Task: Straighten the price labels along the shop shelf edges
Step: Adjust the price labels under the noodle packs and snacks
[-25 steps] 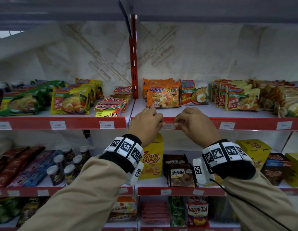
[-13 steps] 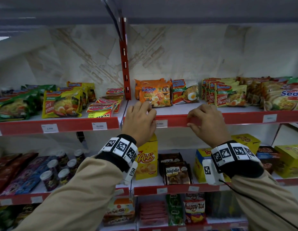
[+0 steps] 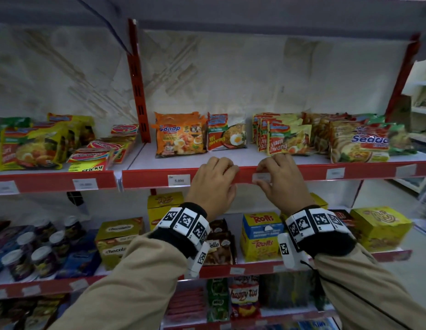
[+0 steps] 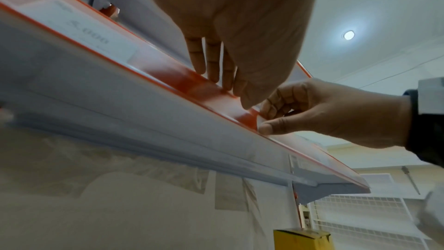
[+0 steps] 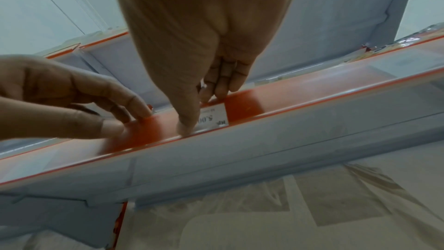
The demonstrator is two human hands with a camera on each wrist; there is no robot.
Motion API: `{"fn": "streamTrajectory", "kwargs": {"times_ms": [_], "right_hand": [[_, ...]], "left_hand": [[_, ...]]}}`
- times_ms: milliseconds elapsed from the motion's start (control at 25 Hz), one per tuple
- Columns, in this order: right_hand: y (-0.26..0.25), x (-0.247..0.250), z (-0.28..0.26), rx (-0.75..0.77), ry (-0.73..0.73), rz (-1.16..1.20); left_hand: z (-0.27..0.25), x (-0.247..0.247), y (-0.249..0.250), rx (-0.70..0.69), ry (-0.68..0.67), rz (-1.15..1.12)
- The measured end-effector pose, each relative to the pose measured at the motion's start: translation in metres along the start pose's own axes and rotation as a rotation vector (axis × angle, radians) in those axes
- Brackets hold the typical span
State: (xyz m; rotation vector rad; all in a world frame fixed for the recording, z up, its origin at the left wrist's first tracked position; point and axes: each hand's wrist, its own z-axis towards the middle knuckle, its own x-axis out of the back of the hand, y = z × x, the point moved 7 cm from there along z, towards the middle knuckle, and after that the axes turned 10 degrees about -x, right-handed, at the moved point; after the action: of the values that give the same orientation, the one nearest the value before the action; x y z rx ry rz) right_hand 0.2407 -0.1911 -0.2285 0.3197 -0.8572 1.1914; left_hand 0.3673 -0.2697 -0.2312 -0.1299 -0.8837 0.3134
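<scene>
The red shelf edge strip (image 3: 150,181) runs across the head view under the noodle packs. A white price label (image 3: 261,177) sits in it, and my right hand (image 3: 270,184) pinches that label, thumb on its face and fingers over the top edge. The right wrist view shows the label (image 5: 215,114) under the thumb (image 5: 186,126). My left hand (image 3: 227,178) lies just left of it, with straight fingers (image 4: 213,67) and the thumb pressed against the strip (image 4: 199,86). Another label reading 5.000 (image 3: 179,180) sits free to the left of my left hand.
Noodle packs (image 3: 181,135) stand close behind the strip. More labels (image 3: 335,173) follow to the right and on the left bay (image 3: 85,184). A red upright (image 3: 138,91) divides the bays. Boxes (image 3: 260,235) and jars (image 3: 44,253) fill the shelf below.
Both hands have slid right along the strip, away from the 5.000 label they were on. My right hand now pinches the neighbouring label, and my left hand has followed beside it.
</scene>
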Motion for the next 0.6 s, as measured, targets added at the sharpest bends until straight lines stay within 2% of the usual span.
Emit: {"fn": "streamTrajectory", "kwargs": {"times_ms": [80,280,600], "right_hand": [[0.001,-0.001,0.003,0.02,-0.007,0.012],[0.003,0.002,0.003,0.061,0.016,0.058],[0.0,0.004,0.004,0.117,-0.027,-0.011]], "left_hand": [[0.001,-0.001,0.001,0.026,0.031,0.019],[0.007,-0.004,0.004,0.114,-0.003,0.056],[0.011,-0.015,0.005,0.15,-0.046,0.112]]}}
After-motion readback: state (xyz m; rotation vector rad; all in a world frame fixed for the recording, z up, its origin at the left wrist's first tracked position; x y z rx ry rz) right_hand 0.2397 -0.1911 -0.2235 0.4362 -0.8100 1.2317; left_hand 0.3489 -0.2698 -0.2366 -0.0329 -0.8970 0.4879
